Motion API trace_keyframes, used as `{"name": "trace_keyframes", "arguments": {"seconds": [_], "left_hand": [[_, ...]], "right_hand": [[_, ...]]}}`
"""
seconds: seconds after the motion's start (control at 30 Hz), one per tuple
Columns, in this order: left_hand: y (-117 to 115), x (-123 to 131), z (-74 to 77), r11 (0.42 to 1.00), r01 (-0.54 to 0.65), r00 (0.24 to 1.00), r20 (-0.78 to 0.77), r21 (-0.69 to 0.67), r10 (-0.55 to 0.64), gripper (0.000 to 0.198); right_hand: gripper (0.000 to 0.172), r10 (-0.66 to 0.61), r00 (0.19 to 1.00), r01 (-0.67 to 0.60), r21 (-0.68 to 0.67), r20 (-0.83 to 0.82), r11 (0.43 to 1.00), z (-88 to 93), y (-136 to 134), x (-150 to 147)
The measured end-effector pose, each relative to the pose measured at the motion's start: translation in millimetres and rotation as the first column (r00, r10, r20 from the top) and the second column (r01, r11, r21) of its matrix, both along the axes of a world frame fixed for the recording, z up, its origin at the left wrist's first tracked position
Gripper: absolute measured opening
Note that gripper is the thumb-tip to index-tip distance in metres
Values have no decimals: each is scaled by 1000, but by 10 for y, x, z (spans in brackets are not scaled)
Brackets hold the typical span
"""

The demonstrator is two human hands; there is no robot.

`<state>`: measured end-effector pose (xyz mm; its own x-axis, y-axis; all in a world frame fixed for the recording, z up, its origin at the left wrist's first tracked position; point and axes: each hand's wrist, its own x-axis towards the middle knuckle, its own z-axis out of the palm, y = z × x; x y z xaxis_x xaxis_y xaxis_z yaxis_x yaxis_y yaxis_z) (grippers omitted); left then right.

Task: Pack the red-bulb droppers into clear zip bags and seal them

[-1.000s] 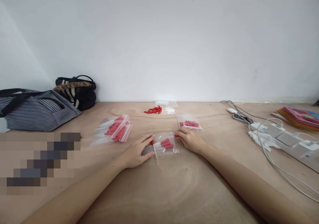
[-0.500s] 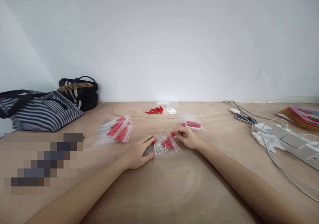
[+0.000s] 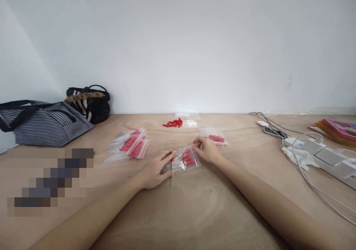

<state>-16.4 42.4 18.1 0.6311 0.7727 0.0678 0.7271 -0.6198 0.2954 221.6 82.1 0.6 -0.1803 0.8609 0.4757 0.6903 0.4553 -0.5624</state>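
Note:
A clear zip bag lies flat in front of me, with several small red-handled screwdrivers inside, handles toward its right end. My left hand rests over the bag's left part. Between its thumb and fingers is a loose screwdriver, red handle up and thin metal shaft pointing toward me, on top of the bag. At the bag's right edge my right hand has its fingers curled and pinched at the upper corner; the fingertips partly hide what they grip.
Filled zip bags lie at left and right. Farther back sits a pile of red-handled screwdrivers by a clear bag. Striped bag and black bag stand left; power strip, cables and colourful sheets right.
The red handle that was at my right fingertips at the bag's mouth is now inside the bag. My right hand has moved slightly up. The left hand stays put.

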Motion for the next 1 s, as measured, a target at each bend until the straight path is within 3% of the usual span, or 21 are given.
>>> {"name": "trace_keyframes", "arguments": {"seconds": [0.07, 0.1, 0.17, 0.2, 0.27, 0.37, 0.5, 0.57, 0.63, 0.7, 0.73, 0.9, 1.0], "left_hand": [[1, 1, -10, 1000, 4, 1000, 15, 9, -4, 55], [3, -1, -18, 1000, 7, 1000, 25, 14, -7, 54], [10, -6, -38, 1000, 21, 999, 46, 21, -22, 53], [14, -9, -49, 999, 29, 998, 56, 24, -30, 53], [22, -17, -68, 999, 41, 996, 74, 29, -43, 52], [29, -23, -78, 998, 45, 995, 88, 38, -49, 54], [16, -20, -56, 999, 44, 994, 95, 32, -47, 59], [3, -16, -37, 1000, 19, 997, 74, 18, -20, 59], [-9, -12, -17, 1000, -8, 999, 39, -1, 8, 59], [-16, -8, -1, 1000, -20, 1000, 9, -17, 20, 58], [-17, -7, 5, 1000, -22, 1000, -2, -23, 22, 58], [-11, -1, 12, 999, -26, 999, -23, -33, 25, 57], [-8, -2, 9, 999, -24, 999, -25, -36, 23, 57]], "right_hand": [[15, 115, 988, -127, 123, 101, 984, 118, -102, -53], [19, 240, 953, -269, 152, 183, 951, 166, -160, -105], [25, 444, 814, -527, 154, 374, 836, 217, -262, -247], [25, 477, 757, -595, 168, 447, 786, 218, -297, -328], [20, 457, 709, -638, 212, 537, 740, 186, -330, -478], [18, 399, 699, -640, 272, 593, 718, 127, -323, -598], [20, 403, 713, -655, 339, 573, 676, 150, -352, -491], [19, 397, 806, -569, 387, 439, 725, 170, -375, -324], [16, 316, 923, -381, 397, 222, 835, 156, -376, -102], [14, 186, 982, -188, 332, 38, 924, 99, -350, 137], [13, 164, 986, -154, 275, -15, 949, 59, -331, 246], [12, 168, 937, -162, 44, -306, 986, -116, -272, 539], [13, 185, 930, -204, -28, -319, 978, -153, -282, 545]]}}
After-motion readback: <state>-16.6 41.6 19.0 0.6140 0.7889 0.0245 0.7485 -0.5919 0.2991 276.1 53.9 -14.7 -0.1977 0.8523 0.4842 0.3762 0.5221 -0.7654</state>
